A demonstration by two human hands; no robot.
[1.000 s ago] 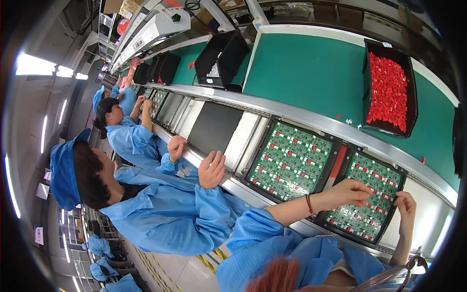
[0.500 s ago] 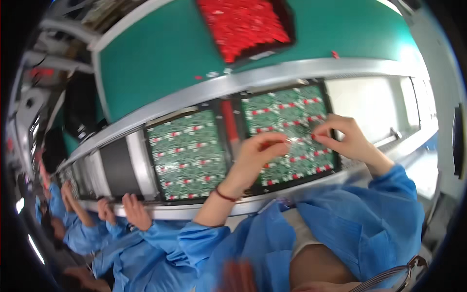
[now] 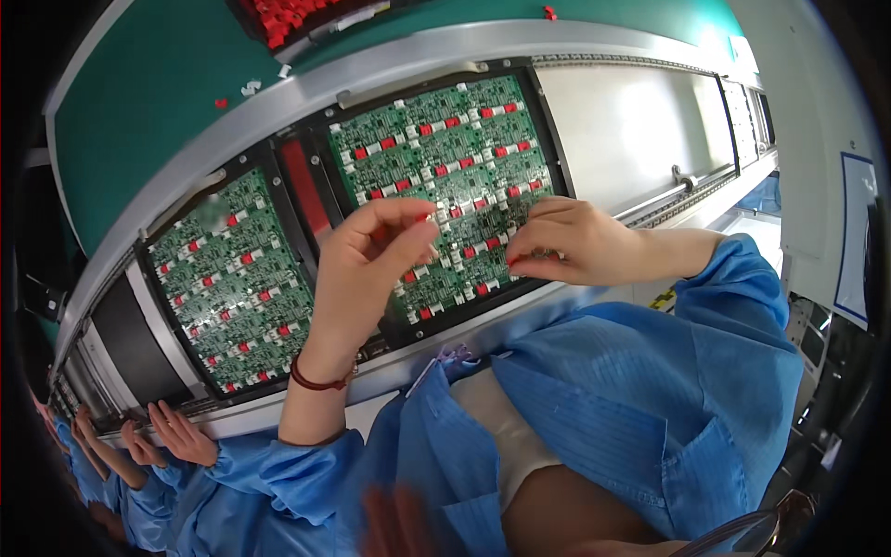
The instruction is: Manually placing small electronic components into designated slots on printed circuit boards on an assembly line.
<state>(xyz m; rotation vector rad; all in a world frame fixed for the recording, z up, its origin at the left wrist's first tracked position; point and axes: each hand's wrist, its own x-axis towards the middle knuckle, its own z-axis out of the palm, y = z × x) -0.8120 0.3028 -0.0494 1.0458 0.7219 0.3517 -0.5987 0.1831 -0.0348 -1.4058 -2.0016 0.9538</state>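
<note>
A green circuit board panel (image 3: 506, 91) lies in a black frame on the line before me, with rows of small red and white plastic parts on it. Over its left side is my left hand (image 3: 364, 260), thumb and forefinger pinched on a small red plastic part (image 3: 427, 218). My right hand (image 3: 580, 243) is lower, over the panel's right edge. Its fingers are closed together, and a bit of red (image 3: 513, 263) shows at the tips; the rest of what it holds is hidden. A second similar panel (image 3: 246, 190) lies to the left in its own frame.
A dark bin (image 3: 320, 37) of red parts stands on the green table (image 3: 176, 148) beyond the metal rail (image 3: 371, 70). Loose red and white pieces lie near the rail. At lower left, co-workers' hands (image 3: 181, 434) rest by the line. A pale plate (image 3: 631, 130) lies right of the panel.
The view has shifted, so the panels and bin appear further left and higher. Both hands stay closed over the same panel; the right one has turned its knuckles upward and sits lower on the board.
</note>
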